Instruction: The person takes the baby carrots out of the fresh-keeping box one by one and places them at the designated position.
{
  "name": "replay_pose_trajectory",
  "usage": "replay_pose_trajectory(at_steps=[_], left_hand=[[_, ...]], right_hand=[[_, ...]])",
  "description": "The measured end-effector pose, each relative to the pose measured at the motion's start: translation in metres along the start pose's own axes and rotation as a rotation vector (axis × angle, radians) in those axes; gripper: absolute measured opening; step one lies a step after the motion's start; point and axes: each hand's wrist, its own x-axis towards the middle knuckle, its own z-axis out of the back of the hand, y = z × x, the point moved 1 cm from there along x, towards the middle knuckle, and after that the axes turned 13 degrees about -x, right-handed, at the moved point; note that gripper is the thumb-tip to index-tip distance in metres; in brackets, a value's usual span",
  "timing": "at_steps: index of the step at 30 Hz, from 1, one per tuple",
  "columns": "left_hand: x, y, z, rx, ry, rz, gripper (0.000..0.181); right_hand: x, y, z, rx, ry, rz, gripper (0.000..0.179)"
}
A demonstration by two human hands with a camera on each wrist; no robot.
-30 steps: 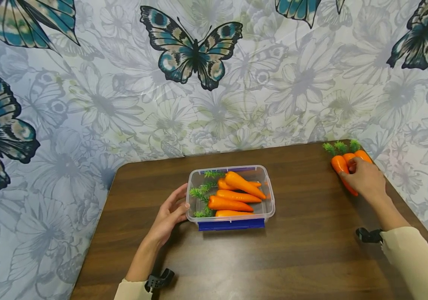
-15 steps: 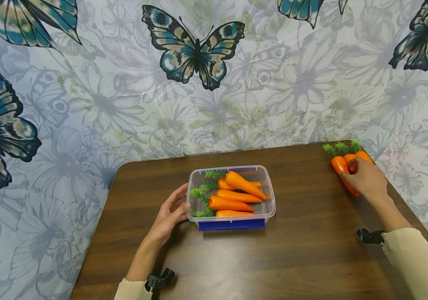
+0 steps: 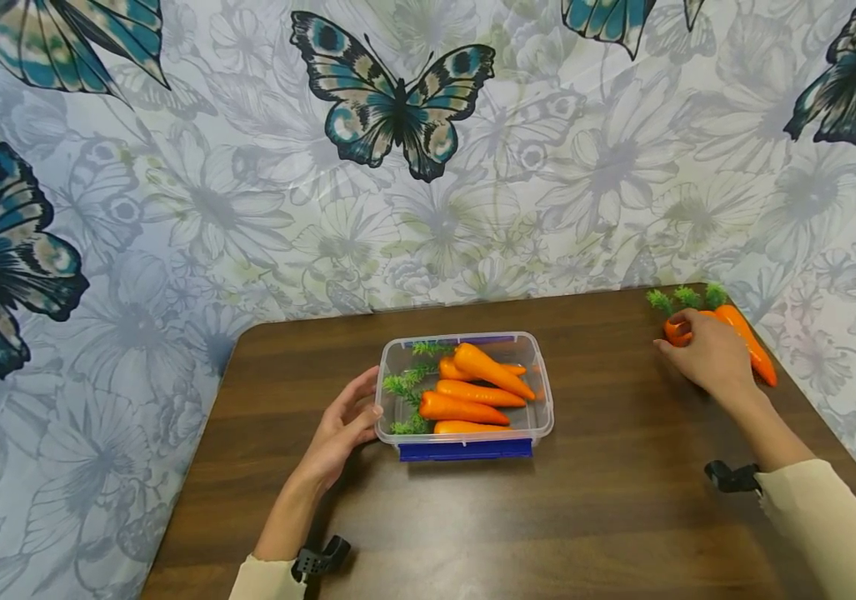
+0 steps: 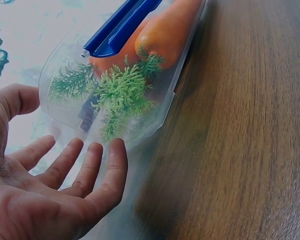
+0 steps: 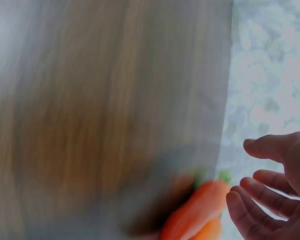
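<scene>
A clear plastic container (image 3: 465, 439) with blue latches holds several orange carrots (image 3: 476, 392) with green tops. My left hand (image 3: 345, 421) is at its left side, thumb by the rim; the left wrist view shows the fingers (image 4: 118, 165) spread beside the clear wall. At the table's far right corner, my right hand (image 3: 716, 357) hovers over a group of carrots, thumb and index finger either side of the leftmost carrot (image 3: 675, 333). Another carrot (image 3: 752, 348) lies bare to its right. In the right wrist view the fingers (image 5: 235, 206) are loosely extended close by a carrot (image 5: 197, 210).
The brown wooden table (image 3: 585, 517) ends at a wall covering (image 3: 593, 208) printed with butterflies and flowers. Black bands (image 3: 320, 558) are worn on both wrists. The right wrist view is partly blurred.
My right hand has shifted left from the middle of the carrot group to the leftmost carrot, uncovering the rightmost one. The left hand and container stay in place.
</scene>
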Motion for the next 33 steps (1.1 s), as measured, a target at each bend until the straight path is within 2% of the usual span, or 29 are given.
replay_pose_trajectory(at_steps=[3, 13, 24, 33], left_hand=[[0.0, 0.0, 0.0, 0.0, 0.002, -0.006, 0.065], [-0.001, -0.001, -0.002, -0.003, 0.001, -0.009, 0.065], [-0.001, -0.001, -0.001, -0.001, 0.01, -0.015, 0.064], [0.0, 0.001, -0.001, -0.007, 0.002, -0.011, 0.064]], right_hand=[[0.001, 0.02, 0.002, 0.034, -0.002, 0.044, 0.055], [0.004, 0.084, 0.011, 0.179, 0.107, 0.128, 0.054], [0.005, 0.126, 0.012, 0.297, 0.162, 0.209, 0.05], [0.005, 0.156, 0.012, 0.343, 0.208, 0.278, 0.042]])
